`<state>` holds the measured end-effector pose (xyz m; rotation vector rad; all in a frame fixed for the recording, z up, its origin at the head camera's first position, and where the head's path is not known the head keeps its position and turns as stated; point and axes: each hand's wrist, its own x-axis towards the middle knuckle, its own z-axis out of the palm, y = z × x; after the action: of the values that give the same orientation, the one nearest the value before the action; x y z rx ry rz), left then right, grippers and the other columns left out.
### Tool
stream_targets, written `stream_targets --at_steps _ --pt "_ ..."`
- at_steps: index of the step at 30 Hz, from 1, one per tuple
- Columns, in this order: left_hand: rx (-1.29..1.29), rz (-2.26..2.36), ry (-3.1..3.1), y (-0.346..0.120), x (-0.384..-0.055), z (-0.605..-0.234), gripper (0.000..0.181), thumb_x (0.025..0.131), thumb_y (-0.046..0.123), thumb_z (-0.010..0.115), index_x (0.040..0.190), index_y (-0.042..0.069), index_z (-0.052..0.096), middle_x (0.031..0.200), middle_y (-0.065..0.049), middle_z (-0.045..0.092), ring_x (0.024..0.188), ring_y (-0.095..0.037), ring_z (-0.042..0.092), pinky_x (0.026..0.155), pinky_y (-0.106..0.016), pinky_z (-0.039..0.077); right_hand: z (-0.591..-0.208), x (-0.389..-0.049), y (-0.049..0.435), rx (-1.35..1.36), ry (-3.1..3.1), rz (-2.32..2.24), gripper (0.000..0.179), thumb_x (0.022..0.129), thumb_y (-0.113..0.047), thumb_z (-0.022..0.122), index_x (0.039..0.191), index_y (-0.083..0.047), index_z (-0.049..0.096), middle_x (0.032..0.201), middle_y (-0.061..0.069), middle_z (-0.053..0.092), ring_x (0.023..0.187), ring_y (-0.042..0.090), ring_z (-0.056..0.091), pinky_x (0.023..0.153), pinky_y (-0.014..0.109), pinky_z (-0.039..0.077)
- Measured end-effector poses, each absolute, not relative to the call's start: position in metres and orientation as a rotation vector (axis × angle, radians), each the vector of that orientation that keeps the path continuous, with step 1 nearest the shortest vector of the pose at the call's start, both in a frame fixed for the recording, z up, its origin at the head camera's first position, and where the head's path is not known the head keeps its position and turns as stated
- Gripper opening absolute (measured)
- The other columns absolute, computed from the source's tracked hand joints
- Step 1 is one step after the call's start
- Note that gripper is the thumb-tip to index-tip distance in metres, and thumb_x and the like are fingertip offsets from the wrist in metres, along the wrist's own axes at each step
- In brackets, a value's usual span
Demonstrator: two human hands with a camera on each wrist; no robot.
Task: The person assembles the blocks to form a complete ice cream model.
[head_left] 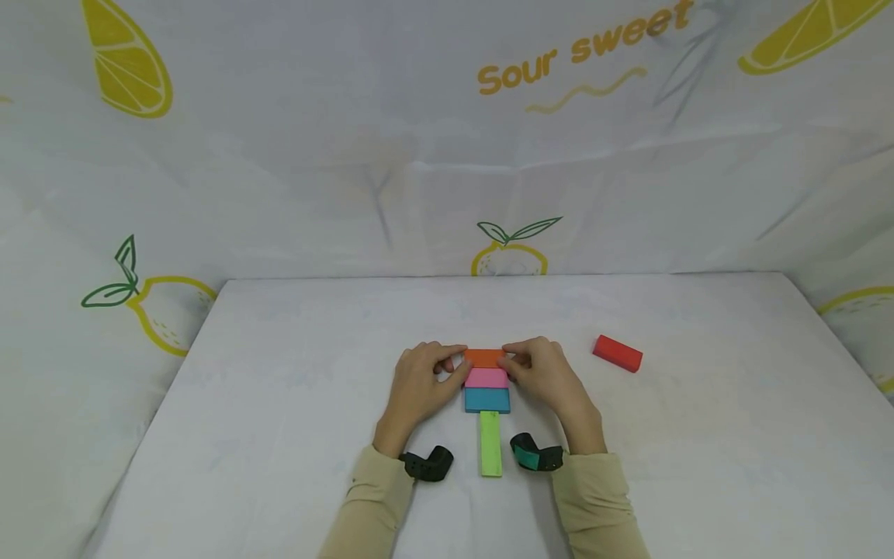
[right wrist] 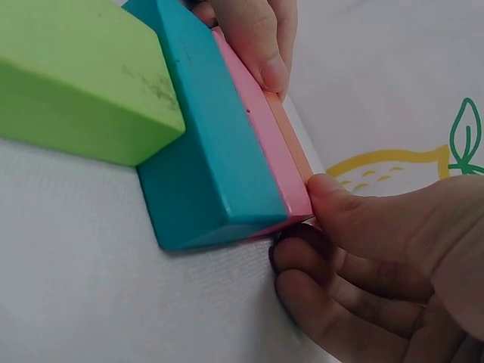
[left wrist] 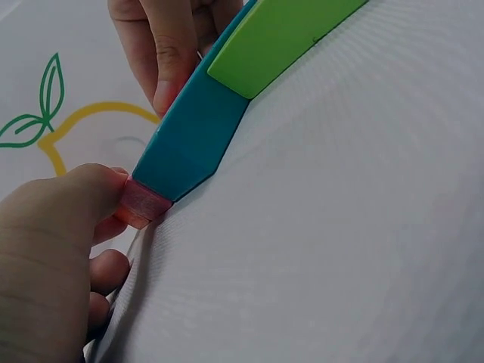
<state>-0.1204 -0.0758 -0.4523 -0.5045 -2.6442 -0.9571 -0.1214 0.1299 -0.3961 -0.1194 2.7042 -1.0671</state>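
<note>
An orange block (head_left: 484,358) lies crosswise at the far end of a row of blocks, with both hands at it. My left hand (head_left: 421,380) holds its left end between thumb and fingers. At the right end, my right hand (head_left: 548,374) pinches it with thumb and forefinger. Against its near side sits a pink block (head_left: 486,378), followed by a teal-blue block (head_left: 487,400). A green block (head_left: 490,444) runs lengthwise toward me from the blue one's middle. In the right wrist view the thumb (right wrist: 355,208) meets the orange and pink ends.
A red block (head_left: 618,353) lies apart, to the right of my right hand. Behind the white table (head_left: 279,404) hangs a white cloth (head_left: 314,155) with lemon prints. Black bands with camera mounts (head_left: 429,464) sit at both wrists.
</note>
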Motion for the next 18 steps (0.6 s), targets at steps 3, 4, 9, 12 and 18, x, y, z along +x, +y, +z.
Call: stream_targets --at_steps 3,4,9,12,18 --pt "-0.496 -0.972 -2.647 -0.076 -0.12 -0.452 0.025 0.091 0.031 0.074 0.109 0.016 0.081 0.071 0.005 0.062 0.069 -0.009 0.051 0.07 -0.022 0.033 -0.396 -0.121 0.13 -0.12 2.705 -1.065 0.034 0.096 -0.011 0.07 0.126 0.005 0.07 0.089 0.011 0.076 0.077 0.015 0.063 0.074 0.03 0.057" --pt "-0.493 -0.979 -2.65 -0.076 -0.12 -0.452 0.025 0.091 0.031 0.074 0.109 0.016 0.081 0.071 0.005 0.062 0.069 -0.009 0.05 0.07 -0.022 0.033 -0.396 -0.121 0.13 -0.12 2.706 -1.064 0.034 0.096 -0.011 0.07 0.126 0.005 0.07 0.089 0.011 0.076 0.077 0.015 0.062 0.074 0.03 0.056" --pt "-0.486 -0.996 -2.644 -0.076 -0.12 -0.452 0.024 0.09 0.03 0.075 0.108 0.015 0.081 0.071 0.005 0.062 0.069 -0.009 0.051 0.07 -0.022 0.034 -0.397 -0.121 0.13 -0.121 2.705 -1.067 0.035 0.096 -0.012 0.07 0.127 0.003 0.069 0.089 0.011 0.076 0.076 0.016 0.061 0.071 0.027 0.054" --pt "-0.489 -1.0 -2.637 -0.076 -0.12 -0.453 0.024 0.09 0.03 0.075 0.108 0.015 0.081 0.071 0.005 0.062 0.069 -0.009 0.051 0.07 -0.022 0.034 -0.398 -0.121 0.132 -0.137 2.711 -1.072 0.035 0.096 -0.013 0.07 0.128 0.002 0.069 0.088 0.01 0.076 0.074 0.015 0.062 0.071 0.027 0.054" --pt "-0.503 -1.005 -2.617 -0.076 -0.121 -0.454 0.023 0.089 0.029 0.075 0.106 0.016 0.081 0.07 0.005 0.062 0.069 -0.009 0.051 0.069 -0.021 0.034 -0.395 -0.12 0.143 -0.122 2.727 -1.081 0.034 0.097 -0.018 0.069 0.127 -0.004 0.07 0.09 0.01 0.077 0.078 0.017 0.065 0.075 0.031 0.056"
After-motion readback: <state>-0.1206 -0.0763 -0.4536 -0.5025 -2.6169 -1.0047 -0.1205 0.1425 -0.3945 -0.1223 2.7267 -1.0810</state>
